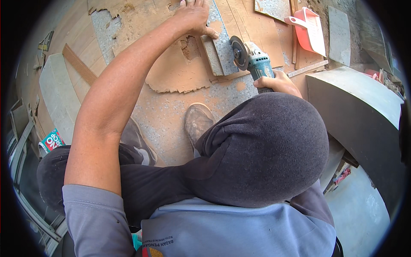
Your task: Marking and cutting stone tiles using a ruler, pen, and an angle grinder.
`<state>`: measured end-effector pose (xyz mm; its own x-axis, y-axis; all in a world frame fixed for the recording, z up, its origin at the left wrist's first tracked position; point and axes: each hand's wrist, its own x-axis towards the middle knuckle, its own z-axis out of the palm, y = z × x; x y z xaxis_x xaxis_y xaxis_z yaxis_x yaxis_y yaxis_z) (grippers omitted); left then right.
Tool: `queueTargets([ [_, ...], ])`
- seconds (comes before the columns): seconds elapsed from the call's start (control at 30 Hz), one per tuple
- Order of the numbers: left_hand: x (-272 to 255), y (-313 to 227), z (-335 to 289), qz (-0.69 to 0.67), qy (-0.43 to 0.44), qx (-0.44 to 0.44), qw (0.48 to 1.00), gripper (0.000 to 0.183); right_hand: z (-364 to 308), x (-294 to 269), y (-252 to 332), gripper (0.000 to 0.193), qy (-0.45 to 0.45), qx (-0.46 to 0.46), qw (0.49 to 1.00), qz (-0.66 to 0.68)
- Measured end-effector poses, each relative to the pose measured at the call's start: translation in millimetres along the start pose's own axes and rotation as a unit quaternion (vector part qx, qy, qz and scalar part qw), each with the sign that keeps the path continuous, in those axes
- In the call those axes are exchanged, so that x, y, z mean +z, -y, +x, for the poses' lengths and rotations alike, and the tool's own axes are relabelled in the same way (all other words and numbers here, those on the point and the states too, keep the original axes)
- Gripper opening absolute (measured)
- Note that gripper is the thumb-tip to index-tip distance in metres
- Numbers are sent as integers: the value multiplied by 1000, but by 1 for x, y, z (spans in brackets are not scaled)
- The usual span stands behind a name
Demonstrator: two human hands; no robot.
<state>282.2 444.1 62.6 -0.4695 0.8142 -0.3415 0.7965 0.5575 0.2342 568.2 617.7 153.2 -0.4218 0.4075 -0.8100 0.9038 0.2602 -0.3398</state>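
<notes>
The right hand [282, 83] has its fingers wrapped round the body of a grinder [261, 67], whose disc [239, 53] stands on edge just beside a speckled grey strip [222, 45], near the near end of a wood block [212, 58]; whether it touches or spins I cannot tell. The left hand [192, 19] is at the block's far end, thumb spread wide from the other fingers, which run to the top of the view, so what they grip, if anything, I cannot tell.

The chief risk is a kick: with only one hand on the grinder, a disc that pinches or snags an edge could jump toward the bare thumb or back toward the knee [265, 150]. No guard can be made out over the disc, so chips might fly freely too. The block could also slip if the left hand's pressure is light, or if the ragged thin board [171, 77] beside it rocks. The dust on the floor [169, 118] may make the shoe [199, 122] slide, throwing off the person's balance mid-cut
</notes>
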Motion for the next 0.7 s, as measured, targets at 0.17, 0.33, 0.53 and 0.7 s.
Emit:
queueTargets([
  [0.17,3,3,2,3,-3,-9,1000,138,1,1,-2,73,5,5,1000,-12],
  [0.33,-4,-3,-1,-1,4,-10,1000,138,-1,0,-2,73,13,13,1000,1],
  [0.53,-4,-1,0,5,24,-17,1000,141,-17,-1,9,62,9,15,997,-71],
  [0.7,-3,-1,2,8,27,-11,1000,142,-22,0,-18,42,3,-181,958,-224],
])
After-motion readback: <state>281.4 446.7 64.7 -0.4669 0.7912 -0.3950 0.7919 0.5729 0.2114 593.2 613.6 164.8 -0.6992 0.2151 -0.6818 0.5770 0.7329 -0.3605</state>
